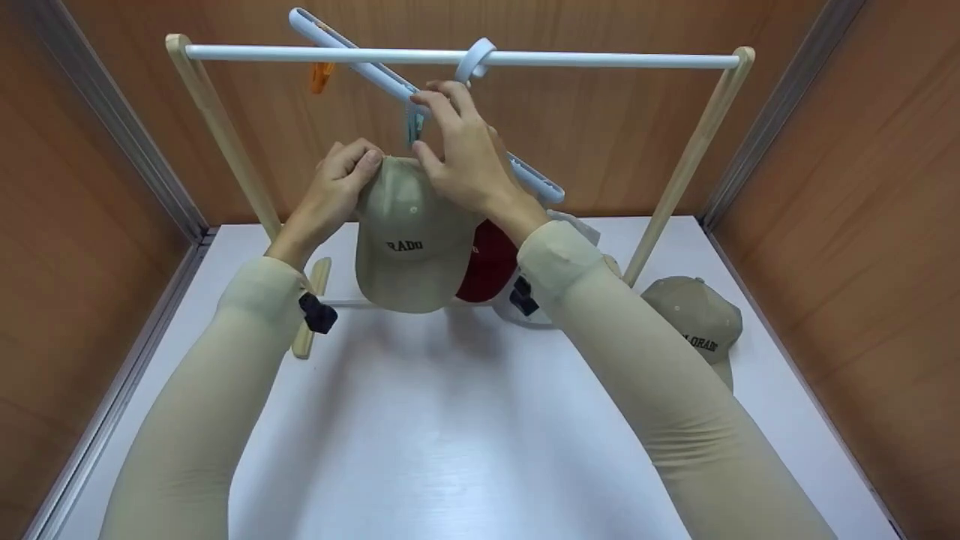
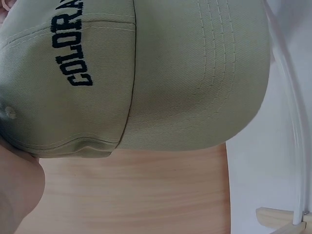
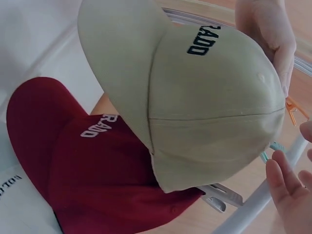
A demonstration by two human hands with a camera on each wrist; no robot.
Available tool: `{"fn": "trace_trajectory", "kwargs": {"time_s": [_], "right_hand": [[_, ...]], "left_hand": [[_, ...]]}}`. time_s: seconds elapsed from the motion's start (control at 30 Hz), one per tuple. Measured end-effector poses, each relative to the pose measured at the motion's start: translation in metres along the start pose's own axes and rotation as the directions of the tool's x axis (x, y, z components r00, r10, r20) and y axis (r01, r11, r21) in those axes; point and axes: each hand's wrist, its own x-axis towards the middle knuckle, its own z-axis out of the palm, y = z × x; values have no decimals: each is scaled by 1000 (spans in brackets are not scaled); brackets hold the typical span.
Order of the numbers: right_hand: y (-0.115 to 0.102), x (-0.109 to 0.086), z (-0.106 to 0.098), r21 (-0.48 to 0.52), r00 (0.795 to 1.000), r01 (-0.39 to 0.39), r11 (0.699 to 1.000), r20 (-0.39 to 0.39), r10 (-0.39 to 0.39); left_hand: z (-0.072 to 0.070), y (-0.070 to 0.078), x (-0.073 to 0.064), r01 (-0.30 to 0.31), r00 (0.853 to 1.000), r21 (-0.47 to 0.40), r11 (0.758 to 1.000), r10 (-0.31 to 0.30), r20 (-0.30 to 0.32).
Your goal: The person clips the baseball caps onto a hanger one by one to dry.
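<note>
My left hand (image 1: 337,180) pinches the crown of a beige baseball cap (image 1: 412,240), which hangs brim down with dark lettering on its front. Beside the crown, my right hand (image 1: 476,154) has its fingers loosely extended near a teal clip (image 1: 414,124) on the light blue hanger (image 1: 375,73). In the right wrist view, these fingertips (image 3: 275,178) are just below the teal clip (image 3: 265,155). A dark red cap (image 3: 107,180) is partly behind the beige one, with a grey clip (image 3: 219,197) at its crown. The left wrist view shows the beige cap's lettering and brim (image 2: 195,87).
The hanger hooks slantwise over the white rod (image 1: 600,59) of a wooden stand (image 1: 686,165). An orange clip (image 1: 321,76) is left along the hanger. A white cap (image 3: 24,204) lies beyond the red one. Another olive cap (image 1: 694,315) sits on the white table (image 1: 450,450), between wooden walls.
</note>
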Motion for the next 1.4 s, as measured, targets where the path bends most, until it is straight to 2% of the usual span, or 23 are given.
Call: {"fn": "trace_trajectory", "kwargs": {"time_s": [0.2,0.37,0.53,0.63,0.9,1.1,1.4], "right_hand": [[-6,13,-6,-140,988,-96,985,109,112],[-16,29,-8,-240,948,-194,951,203,245],[-24,43,-9,-277,907,-255,927,263,328],[-26,46,-9,-275,899,-272,922,269,346],[-32,50,-15,-287,905,-271,919,250,346],[-30,53,-18,-225,884,-308,924,290,366],[-20,55,-16,-174,853,-388,905,303,424]], "left_hand": [[1,2,0,13,1000,5,1000,-13,6],[1,4,-2,33,999,9,999,-34,26],[1,7,-4,30,999,-1,1000,-30,35],[1,7,-5,31,999,-5,1000,-31,37],[3,7,-3,23,999,7,1000,-23,42],[6,5,0,10,999,12,1000,-10,43],[11,3,1,31,997,-21,999,-29,67]]}}
